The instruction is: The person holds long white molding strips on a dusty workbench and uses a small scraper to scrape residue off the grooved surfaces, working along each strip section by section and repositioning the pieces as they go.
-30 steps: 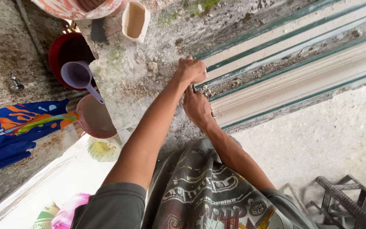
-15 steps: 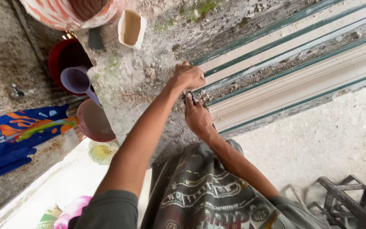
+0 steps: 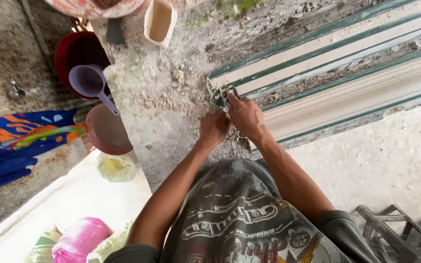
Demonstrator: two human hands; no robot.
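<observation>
green-and-cream metal frame [image 3: 347, 73] runs along the rough concrete wall in front of me, its near end right at my knuckles. my right hand [image 3: 245, 116] sits on that end, fingers curled down over a small dark metal piece [image 3: 228, 95] at the corner of the frame; i cannot tell what it is, a latch or a clip perhaps. my left hand [image 3: 213, 128] is bunched into a loose fist just beside the right, touching it, and what it pinches, if anything, is hidden under the knuckles, so i cannot tell whether it grips.

i judge the frame to be stiff and heavy, fixed in place, with chipped paint and grit in the channels, so it will not give. the little metal piece looks hard, thin and a bit rusty, likely rough rather than slippery, best taken by its edges with fingertips close to the frame's corner.

off to my left stand a red bucket [image 3: 74, 53] with a lilac scoop [image 3: 89, 83] in it and a pink basin [image 3: 107, 130], well apart from my hands.
</observation>
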